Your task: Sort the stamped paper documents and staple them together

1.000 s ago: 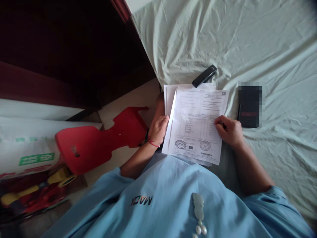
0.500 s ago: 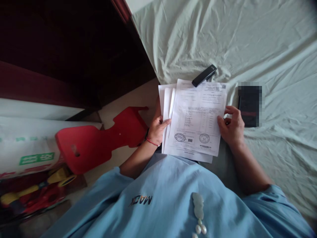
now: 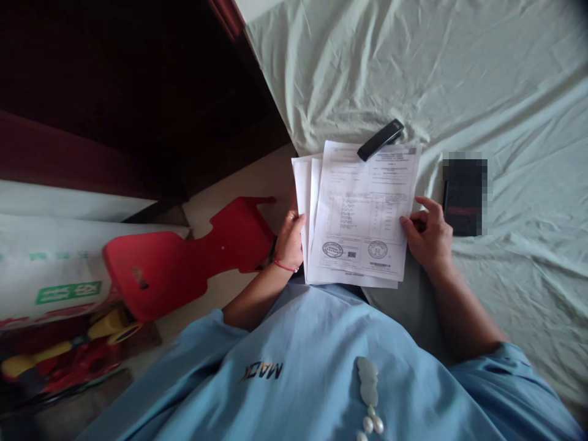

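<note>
Several loose printed paper sheets (image 3: 362, 208) overlap unevenly in front of my body; the top one carries a table, two round stamps and a barcode. My left hand (image 3: 290, 237), with a red string on the wrist, pinches the left edges between thumb and fingers. At the right edge, my right hand (image 3: 428, 234) has its thumb on the top sheet and its fingers partly behind; the index finger is lifted off the paper. A black stapler (image 3: 380, 139) lies slanted at the top edge of the papers, touching or overlapping them in this view.
Wrinkled pale green cloth (image 3: 413, 61) spreads under and beyond the papers. A black phone-like object (image 3: 463, 199), partly pixelated, lies right of my right hand. On the left stand a red plastic chair (image 3: 160, 269), a white printed sack (image 3: 55, 257) and colourful toys (image 3: 87, 349). Dark furniture (image 3: 114, 79) fills the upper left.
The top sheet has shifted slightly left and away from my body, and the lower sheets' bottom edges sit higher. My left thumb has moved left to the outer edge. The stapler barely moved.
</note>
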Demonstrator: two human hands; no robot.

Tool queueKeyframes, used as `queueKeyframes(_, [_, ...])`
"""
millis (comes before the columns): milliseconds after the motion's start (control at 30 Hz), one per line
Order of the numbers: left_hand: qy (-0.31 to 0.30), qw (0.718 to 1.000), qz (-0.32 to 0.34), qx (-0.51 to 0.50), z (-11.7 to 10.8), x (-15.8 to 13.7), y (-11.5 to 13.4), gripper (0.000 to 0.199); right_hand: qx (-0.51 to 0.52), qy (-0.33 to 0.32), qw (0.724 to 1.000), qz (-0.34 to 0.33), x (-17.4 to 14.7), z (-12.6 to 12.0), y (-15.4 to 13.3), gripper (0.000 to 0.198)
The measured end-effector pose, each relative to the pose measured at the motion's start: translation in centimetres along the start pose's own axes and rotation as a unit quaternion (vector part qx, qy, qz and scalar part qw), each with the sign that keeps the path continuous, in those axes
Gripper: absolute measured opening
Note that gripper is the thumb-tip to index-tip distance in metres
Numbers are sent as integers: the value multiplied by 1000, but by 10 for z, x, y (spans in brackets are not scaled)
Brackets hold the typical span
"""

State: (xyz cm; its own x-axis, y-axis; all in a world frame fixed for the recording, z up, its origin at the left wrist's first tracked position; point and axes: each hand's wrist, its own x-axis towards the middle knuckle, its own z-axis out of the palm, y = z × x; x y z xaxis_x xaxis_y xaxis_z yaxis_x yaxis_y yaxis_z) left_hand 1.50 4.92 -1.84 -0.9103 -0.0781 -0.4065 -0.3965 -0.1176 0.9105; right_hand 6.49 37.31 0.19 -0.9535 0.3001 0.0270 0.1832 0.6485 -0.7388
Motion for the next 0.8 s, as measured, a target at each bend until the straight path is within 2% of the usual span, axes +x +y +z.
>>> queueKeyframes(67, [18,1000,24,0,0,1,0,47,1,-5,1000,-3,0,-1,0,51])
queueKeyframes(167, [31,999,42,1,-1,4,-3,75,-2,-10,1000,-20,1,-5,-3,48])
queueKeyframes(233, [32,999,40,6,-2,7,-5,81,-6,-15,999,-31,2,-6,-5,45])
queueKeyframes(400, [10,999,9,42,-1,11,-6,60,1,-36,999,-37,2,-8,-10,33])
queueKeyframes(600, [1,997,50,61,7,11,-2,55,8,-43,998,-37,1,-8,-14,30])
queueKeyframes(800, [-4,995,56,82,7,16,-1,47,-17,-27,998,-57,2,-5,-10,30])
